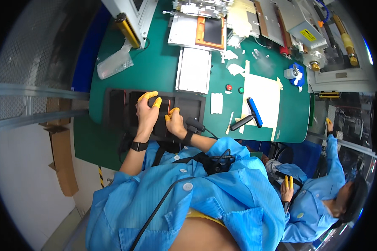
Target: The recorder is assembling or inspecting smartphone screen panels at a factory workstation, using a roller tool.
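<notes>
A black tray point(184, 96) with compartments lies on the table in front of me, several flat dark rectangular panels in it. One dark panel point(163, 109) with a thin orange edge is under my hands. Over its far left part reaches my left hand point(146, 113), yellow covers on its fingertips and the fingers apart. My right hand point(176, 124), also with yellow fingertip covers, pinches the panel's right edge. Another dark panel point(117, 102) sits at the tray's left end. The panel's near end is partly hidden by my hands.
Beyond the tray stands a white plate fixture point(193, 71), with an orange frame point(200, 31) behind it. A blue roller point(254, 113) rests on a taped white sheet point(262, 94) to the right. A plastic bag point(115, 63) lies far left. A co-worker point(318, 196) sits at right.
</notes>
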The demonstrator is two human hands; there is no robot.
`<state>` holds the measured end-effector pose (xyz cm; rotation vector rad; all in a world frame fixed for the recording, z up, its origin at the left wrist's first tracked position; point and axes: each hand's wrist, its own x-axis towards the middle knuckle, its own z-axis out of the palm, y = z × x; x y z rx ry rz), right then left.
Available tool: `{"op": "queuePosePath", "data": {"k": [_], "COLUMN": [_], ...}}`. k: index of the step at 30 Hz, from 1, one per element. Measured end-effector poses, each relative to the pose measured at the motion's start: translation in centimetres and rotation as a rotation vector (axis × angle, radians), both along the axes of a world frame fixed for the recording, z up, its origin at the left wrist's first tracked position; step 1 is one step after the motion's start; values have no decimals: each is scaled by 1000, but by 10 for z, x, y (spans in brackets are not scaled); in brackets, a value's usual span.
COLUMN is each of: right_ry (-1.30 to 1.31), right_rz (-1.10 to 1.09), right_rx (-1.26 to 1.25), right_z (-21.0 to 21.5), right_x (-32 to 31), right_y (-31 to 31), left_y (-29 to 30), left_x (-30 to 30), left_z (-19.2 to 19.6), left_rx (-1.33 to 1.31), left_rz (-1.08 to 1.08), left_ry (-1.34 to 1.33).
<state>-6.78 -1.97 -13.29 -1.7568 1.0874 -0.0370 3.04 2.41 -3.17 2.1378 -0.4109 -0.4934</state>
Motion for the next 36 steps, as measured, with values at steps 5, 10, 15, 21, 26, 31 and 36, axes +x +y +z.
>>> {"op": "queuePosePath", "data": {"k": [5,10,15,21,26,31,36], "right_ry": [-326,-337,-392,-402,-418,-56,-146], "right_rz": [38,-238,-445,-419,-517,-318,-229], "right_rx": [-188,-307,-319,-594,-461,-992,-564], "right_z": [59,104,91,62,73,59,77], "right_x": [-47,-102,-124,-77,-1,22,-64], "right_y": [-45,-102,-160,-218,-234,-211,-221], "left_y": [-63,-136,-190,-198,-144,-80,-44], "left_x": [5,11,-1,-2,4,-5,-6], "left_z": [5,-7,-29,-21,1,16,27], "left_rx": [-94,-52,18,-228,-589,-751,-825], "left_rz": [-123,-238,-205,-195,-43,74,61], "left_ry": [-244,-448,-720,-128,357,703,874]}}
